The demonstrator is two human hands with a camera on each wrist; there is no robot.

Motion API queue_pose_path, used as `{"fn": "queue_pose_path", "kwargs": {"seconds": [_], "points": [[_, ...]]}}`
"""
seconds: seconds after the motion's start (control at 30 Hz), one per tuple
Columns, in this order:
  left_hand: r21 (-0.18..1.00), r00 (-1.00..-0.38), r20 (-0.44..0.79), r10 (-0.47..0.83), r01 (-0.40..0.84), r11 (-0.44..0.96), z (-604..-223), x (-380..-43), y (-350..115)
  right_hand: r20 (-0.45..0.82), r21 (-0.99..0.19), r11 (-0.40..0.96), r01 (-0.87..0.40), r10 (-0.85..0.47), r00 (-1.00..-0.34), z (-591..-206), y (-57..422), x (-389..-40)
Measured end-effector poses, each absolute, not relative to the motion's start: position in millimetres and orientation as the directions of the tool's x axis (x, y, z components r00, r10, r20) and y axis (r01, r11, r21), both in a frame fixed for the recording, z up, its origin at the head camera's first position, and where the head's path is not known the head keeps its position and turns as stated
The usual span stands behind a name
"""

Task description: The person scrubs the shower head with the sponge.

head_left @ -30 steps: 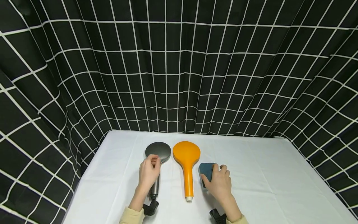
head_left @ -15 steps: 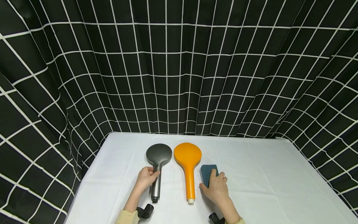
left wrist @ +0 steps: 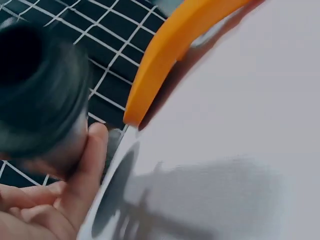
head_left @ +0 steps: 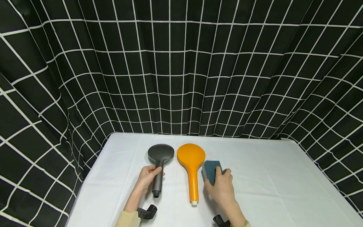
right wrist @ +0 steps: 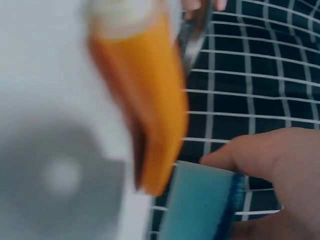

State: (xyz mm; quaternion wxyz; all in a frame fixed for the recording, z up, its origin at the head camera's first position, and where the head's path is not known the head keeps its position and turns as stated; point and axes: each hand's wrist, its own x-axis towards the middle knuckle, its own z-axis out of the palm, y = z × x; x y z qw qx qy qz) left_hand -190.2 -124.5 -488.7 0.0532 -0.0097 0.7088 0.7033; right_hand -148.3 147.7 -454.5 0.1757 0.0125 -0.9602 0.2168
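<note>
My left hand (head_left: 145, 179) grips a dark grey shower head (head_left: 160, 153) by its handle, thumb on top. In the left wrist view, the handle's threaded end (left wrist: 45, 95) is tilted up close to the camera, and a shadow falls on the cloth below. My right hand (head_left: 223, 189) holds a blue sponge (head_left: 211, 170) between thumb and fingers. A lighter side and a darker blue face of the sponge (right wrist: 200, 200) show in the right wrist view. Between the hands lies an orange shower head (head_left: 191, 156), its white-tipped handle pointing toward me.
A white cloth (head_left: 255, 176) covers the table. Black curtains (head_left: 181, 75) with a white grid stand behind it and at both sides. Each wrist wears a black camera mount, such as the left mount (head_left: 148, 212).
My left hand has come down from over the grey shower head to grip its handle, whose end has risen. My right hand has taken hold of the sponge and shifted it slightly away from me.
</note>
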Motion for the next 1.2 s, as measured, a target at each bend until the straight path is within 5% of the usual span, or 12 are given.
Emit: {"fn": "queue_pose_path", "kwargs": {"seconds": [0.23,0.4,0.57,0.7,0.93,1.03,1.2], "points": [[0.995,-0.994,0.057,0.093,0.048,-0.092,-470.4,-183.9,-116.8,0.631,-0.414,0.819,-0.397,-0.056,-0.774,-421.7,125.8,-149.6],[0.962,-0.935,0.269,0.233,0.249,-0.113,-457.7,-175.7,-105.3,0.757,-0.234,0.686,-0.689,-0.316,-0.572,-404.7,101.0,-157.5],[0.911,-0.832,0.413,0.370,0.372,-0.180,-452.6,-170.1,-95.5,0.769,-0.049,0.614,-0.788,-0.480,-0.421,-396.4,89.6,-168.5],[0.905,-0.807,0.424,0.411,0.362,-0.223,-451.1,-168.7,-92.0,0.819,-0.069,0.628,-0.775,-0.408,-0.403,-389.9,95.4,-185.0],[0.902,-0.791,0.432,0.434,0.374,-0.217,-453.1,-169.7,-88.7,0.847,-0.309,0.716,-0.626,-0.091,-0.523,-378.4,107.0,-205.0],[0.900,-0.794,0.435,0.424,0.400,-0.175,-453.7,-169.5,-89.9,0.860,-0.254,0.720,-0.646,-0.138,-0.492,-379.7,100.9,-200.1],[0.905,-0.806,0.419,0.417,0.406,-0.126,-454.3,-170.9,-95.3,0.826,0.041,0.634,-0.772,-0.457,-0.331,-392.3,84.9,-183.9]]}}
